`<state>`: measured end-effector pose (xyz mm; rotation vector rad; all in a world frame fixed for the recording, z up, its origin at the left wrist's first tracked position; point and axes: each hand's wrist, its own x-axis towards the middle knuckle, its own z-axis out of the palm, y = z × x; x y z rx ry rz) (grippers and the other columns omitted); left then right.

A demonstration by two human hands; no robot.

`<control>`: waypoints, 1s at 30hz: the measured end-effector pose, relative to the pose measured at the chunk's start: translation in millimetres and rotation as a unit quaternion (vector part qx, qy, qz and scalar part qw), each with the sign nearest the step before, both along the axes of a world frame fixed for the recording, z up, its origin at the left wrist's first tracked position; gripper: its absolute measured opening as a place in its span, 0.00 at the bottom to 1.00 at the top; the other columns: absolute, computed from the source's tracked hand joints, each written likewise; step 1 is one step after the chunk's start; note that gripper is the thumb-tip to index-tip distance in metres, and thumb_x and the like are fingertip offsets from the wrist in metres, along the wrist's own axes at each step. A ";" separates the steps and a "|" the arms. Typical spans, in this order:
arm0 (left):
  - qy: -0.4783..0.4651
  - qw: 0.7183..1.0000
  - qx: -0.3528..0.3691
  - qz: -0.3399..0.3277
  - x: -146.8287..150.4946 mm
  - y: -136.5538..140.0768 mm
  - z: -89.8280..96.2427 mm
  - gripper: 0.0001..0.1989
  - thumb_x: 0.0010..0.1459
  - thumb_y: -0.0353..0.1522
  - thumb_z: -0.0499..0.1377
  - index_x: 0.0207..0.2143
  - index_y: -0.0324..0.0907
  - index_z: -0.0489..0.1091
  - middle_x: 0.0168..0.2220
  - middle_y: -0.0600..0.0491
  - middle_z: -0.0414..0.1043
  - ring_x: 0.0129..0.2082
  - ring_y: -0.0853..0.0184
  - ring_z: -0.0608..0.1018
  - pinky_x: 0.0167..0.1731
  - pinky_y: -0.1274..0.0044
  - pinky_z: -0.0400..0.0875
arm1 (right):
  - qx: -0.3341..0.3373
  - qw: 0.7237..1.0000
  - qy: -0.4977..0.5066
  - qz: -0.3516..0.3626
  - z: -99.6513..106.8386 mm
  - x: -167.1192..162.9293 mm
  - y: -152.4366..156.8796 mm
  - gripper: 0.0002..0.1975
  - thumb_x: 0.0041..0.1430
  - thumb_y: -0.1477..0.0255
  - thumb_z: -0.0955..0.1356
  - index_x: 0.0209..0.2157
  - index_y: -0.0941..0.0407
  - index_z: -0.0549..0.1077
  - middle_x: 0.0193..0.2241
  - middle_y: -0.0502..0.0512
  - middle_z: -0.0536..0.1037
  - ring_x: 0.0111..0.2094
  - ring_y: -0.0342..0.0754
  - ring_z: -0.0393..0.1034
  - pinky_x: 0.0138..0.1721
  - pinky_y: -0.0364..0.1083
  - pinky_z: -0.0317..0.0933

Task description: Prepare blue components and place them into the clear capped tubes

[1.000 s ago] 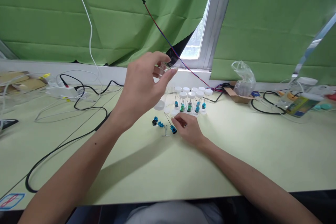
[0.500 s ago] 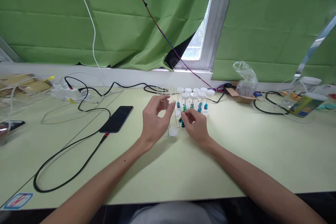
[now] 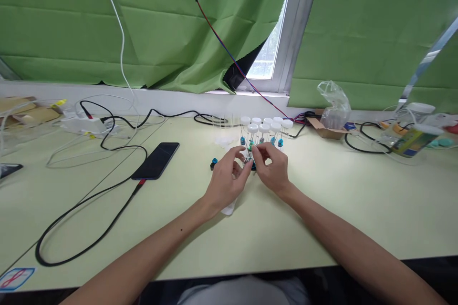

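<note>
The left hand (image 3: pixel 229 176) has been lowered and brought in toward the right hand (image 3: pixel 274 167), and the vial (image 3: pixel 228 209) has been tipped over: held upright half a second ago, it is slanted now, its base pointed back toward the person. The vial is grasped in the left hand, mostly covered by the palm and fingers, with the base left showing beneath. Over on the right, finger and thumb are pinched together on a thin stem (image 3: pixel 249 154), right by the left fingertips; whether its end is inside the vial cannot be told. A dark blue piece (image 3: pixel 254 167) is seen just under the right fingertips, partly hidden.

Just beyond both grips, the white-capped vials (image 3: pixel 264 127) are stood in a cluster, with blue and green pieces seen inside. Uncapped clear vials (image 3: pixel 224 128) are placed beyond the left hand, and a loose blue-and-black piece (image 3: pixel 213 164) is uncovered just left of it. Farther left of that grip, the phone (image 3: pixel 155 161) is laid flat, joined by a black cable (image 3: pixel 138 188). Well right of the right hand, a box (image 3: pixel 327 129) is topped by a clear bag (image 3: pixel 335 107).
</note>
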<state>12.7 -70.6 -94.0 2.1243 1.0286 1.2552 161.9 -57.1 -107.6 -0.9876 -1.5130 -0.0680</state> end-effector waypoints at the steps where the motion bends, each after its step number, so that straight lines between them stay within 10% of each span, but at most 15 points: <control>1: 0.011 1.000 -0.008 -0.004 0.1 -1.2 -0.8 0.16 0.63 0.40 0.54 0.52 0.47 0.60 0.42 0.52 0.71 0.22 0.74 0.72 0.26 0.77 0.69 | 0.000 1.000 0.003 -0.002 0.2 0.4 0.2 0.10 0.64 0.68 0.64 0.29 0.55 0.68 0.23 0.51 0.71 0.22 0.42 0.63 0.26 0.43 0.61; 16: 0.137 0.989 -0.061 -0.001 -4.9 -3.0 -3.9 0.27 0.61 0.40 0.54 0.60 0.48 0.48 0.39 0.52 0.69 0.19 0.71 0.69 0.22 0.77 0.63 | -0.032 0.993 0.105 0.040 0.6 0.9 1.6 0.10 0.66 0.64 0.62 0.32 0.54 0.63 0.24 0.48 0.68 0.23 0.42 0.64 0.27 0.43 0.63; 30: 0.109 0.993 -0.043 -0.034 -6.0 1.9 -1.2 0.15 0.60 0.39 0.55 0.49 0.48 0.63 0.35 0.55 0.72 0.20 0.71 0.71 0.24 0.76 0.65 | -0.147 0.923 0.274 0.227 1.9 -5.8 -0.1 0.13 0.65 0.61 0.63 0.31 0.53 0.59 0.22 0.45 0.67 0.19 0.41 0.65 0.19 0.42 0.61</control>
